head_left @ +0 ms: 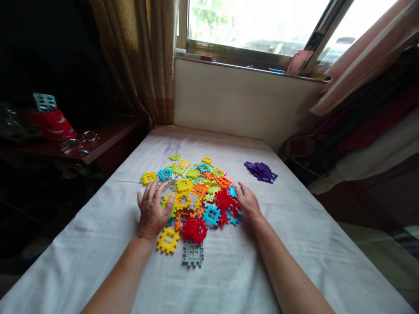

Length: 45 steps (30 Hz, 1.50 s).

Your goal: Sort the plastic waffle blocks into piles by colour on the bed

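Observation:
A heap of flat plastic interlocking tiles in several colours lies on the white sheet between my hands. My left hand (153, 208) rests at the heap's left edge, fingers spread, by yellow-green and blue tiles (164, 175). On the other side my right hand (248, 199) touches or nearly touches the red tiles (224, 199), its fingers partly bent and apart. Neither hand appears to grip a tile. Toward me lie a yellow window tile (168, 240), more red tiles (194, 230) and a grey tile (193, 254). A separate purple pile (261, 172) sits farther back to the right.
The white sheet (108, 244) covers the bed-like surface up to the wall below the window. At left, a dark wooden table (108, 138) bears a red container (54, 125) and eyeglasses (78, 140). Clothes (369, 148) hang along the right side.

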Available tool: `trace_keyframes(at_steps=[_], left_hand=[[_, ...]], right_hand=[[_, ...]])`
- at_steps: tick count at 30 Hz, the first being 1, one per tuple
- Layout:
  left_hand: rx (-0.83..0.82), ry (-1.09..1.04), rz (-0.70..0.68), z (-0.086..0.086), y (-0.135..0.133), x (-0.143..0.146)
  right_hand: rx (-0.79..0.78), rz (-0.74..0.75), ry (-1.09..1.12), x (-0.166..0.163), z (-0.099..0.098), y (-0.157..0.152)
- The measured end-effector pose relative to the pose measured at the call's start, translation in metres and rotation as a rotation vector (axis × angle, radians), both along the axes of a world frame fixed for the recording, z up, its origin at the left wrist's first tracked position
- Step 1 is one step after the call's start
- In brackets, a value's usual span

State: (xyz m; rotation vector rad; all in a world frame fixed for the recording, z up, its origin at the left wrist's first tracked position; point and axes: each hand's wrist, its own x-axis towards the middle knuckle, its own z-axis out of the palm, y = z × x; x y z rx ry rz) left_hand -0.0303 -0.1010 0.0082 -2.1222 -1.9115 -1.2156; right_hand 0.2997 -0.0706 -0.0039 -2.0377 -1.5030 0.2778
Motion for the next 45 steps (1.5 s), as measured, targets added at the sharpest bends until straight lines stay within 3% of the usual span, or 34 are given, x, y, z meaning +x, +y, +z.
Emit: trace_keyframes(at_steps=[4,7,10,13,16,19,22,26,29,32,37,45], left_hand=[[-0.134,0.289,-0.43,0.011,-0.047,0.018],[-0.195,0.437,-0.575,0.007,-0.077,0.025],[-0.202,0.473,-0.481,0.002,-0.079,0.02],[-0.148,0.433,-0.331,0.001,-0.061,0.011],[-0.062,0.325,-0.19,0.001,-0.045,0.005],[0.051,0.236,-0.144,-0.001,-0.043,0.002],[0.143,0.227,-0.162,-0.001,-0.05,0.003],[0.227,0.371,-0.339,0.003,-0.062,0.014],[0.239,0.471,-0.48,0.005,-0.068,0.026],[0.204,0.489,-0.549,0.004,-0.069,0.032],[0.176,0.395,-0.457,0.002,-0.067,0.027],[0.145,0.335,-0.417,0.002,-0.064,0.024]], right_hand=[[0.121,0.151,0.054,-0.037,-0.023,-0.029],[0.2,0.283,0.258,-0.068,-0.021,-0.032],[0.197,0.357,0.569,-0.08,-0.015,-0.028],[0.197,0.295,0.801,-0.072,-0.011,-0.029],[0.256,0.224,0.78,-0.053,-0.011,-0.041],[0.283,0.2,0.656,-0.039,-0.015,-0.059],[0.316,0.223,0.521,-0.041,-0.016,-0.074],[0.47,0.367,0.19,-0.058,-0.01,-0.082],[0.492,0.44,-0.015,-0.068,-0.003,-0.081],[0.518,0.462,-0.082,-0.071,0.003,-0.081],[0.582,0.354,0.072,-0.063,0.009,-0.083],[0.35,-0.052,0.528,-0.016,0.002,-0.074]])
